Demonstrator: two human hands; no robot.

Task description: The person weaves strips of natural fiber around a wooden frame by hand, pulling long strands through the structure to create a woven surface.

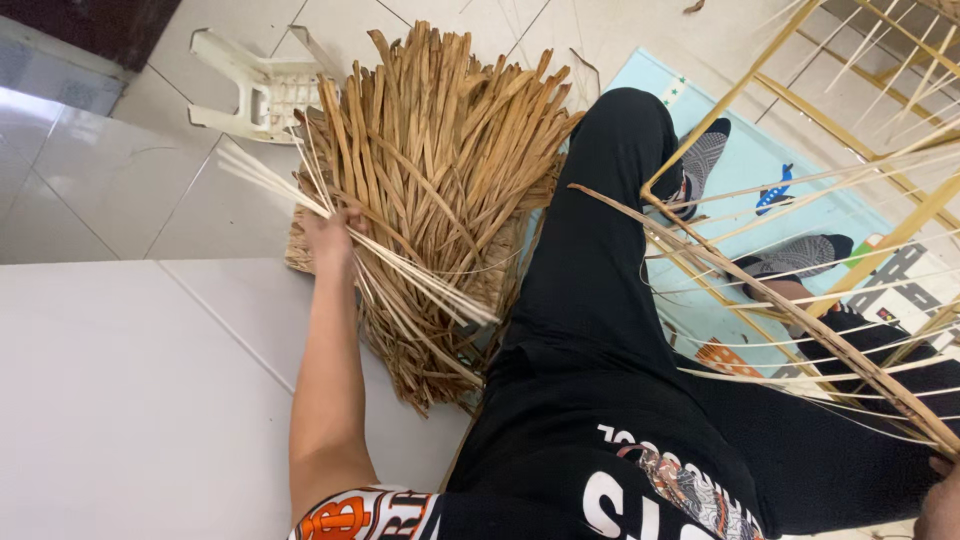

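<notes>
My left hand (330, 232) grips pale thin strips (400, 265) beside the brown strip bundle (440, 180) on the floor, keeping them gathered (right hand (940, 500) barely visible, grip unclear).

Open tiled floor (110, 390) from 7 to 10 o'clock; brown strip bundle (440, 170) blocks 12; overturned white stool (262, 92) at 11; yellow frame (800, 100) bars 2 o'clock.

An overturned white plastic stool (262, 92) lies on the pale tiled floor (110, 190) at the upper left. A light blue play mat (800, 215) with coloured shapes covers the floor to the right, under two feet in grey patterned shoes (706, 160). Black trousers (600, 260) cross the middle.
</notes>
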